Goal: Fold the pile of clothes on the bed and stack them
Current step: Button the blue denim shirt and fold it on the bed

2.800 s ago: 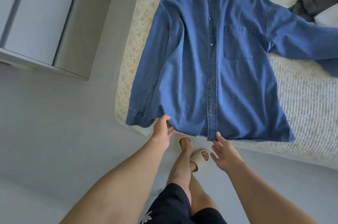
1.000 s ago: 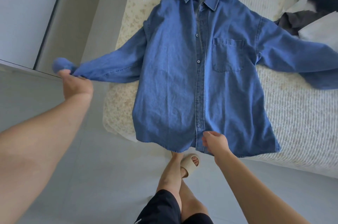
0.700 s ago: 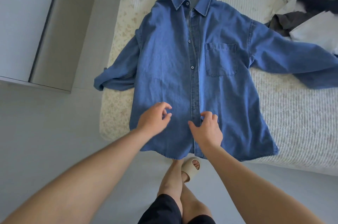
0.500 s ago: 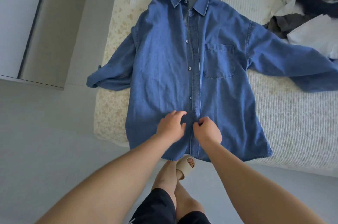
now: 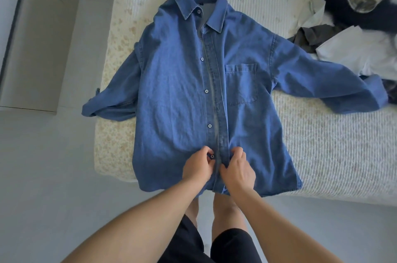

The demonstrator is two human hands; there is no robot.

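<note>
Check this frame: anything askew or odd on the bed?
Mostly tidy. The denim shirt lies flat, but one sleeve is bunched and hangs over the bed edge. Unfolded clothes are heaped at the far right. Both hands pinch the shirt's placket.

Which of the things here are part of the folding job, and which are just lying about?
Part of the job:
denim shirt
left hand and right hand, both pinching the shirt front
pile of clothes
bed

Just there:
cupboard
floor
</note>
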